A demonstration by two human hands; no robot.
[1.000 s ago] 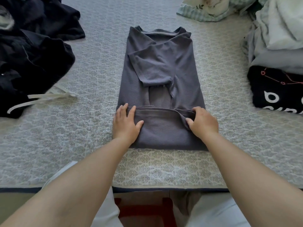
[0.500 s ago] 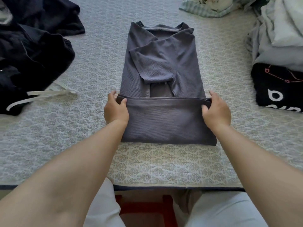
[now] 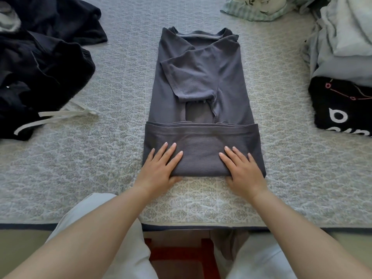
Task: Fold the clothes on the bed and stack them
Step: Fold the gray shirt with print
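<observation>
A grey T-shirt (image 3: 201,77) lies lengthwise on the patterned bed cover (image 3: 100,158), collar at the far end, sleeves folded in over its middle. Its bottom part is folded up into a flat band across the near end. My left hand (image 3: 161,168) lies flat on the left half of that band, fingers straight and spread. My right hand (image 3: 241,170) presses flat on the right half the same way. Both palms overlap the band's near fold.
A heap of dark clothes (image 3: 40,67) with a white drawstring (image 3: 60,115) fills the left. On the right stands a stack with a black printed garment (image 3: 342,107) under pale grey ones (image 3: 342,47). A green checked cloth (image 3: 251,11) lies at the back. The bed's near edge (image 3: 201,226) runs before my knees.
Both hands let go of the folded hem's corners, drew back towards me and inwards, and now lie flat on the folded band.
</observation>
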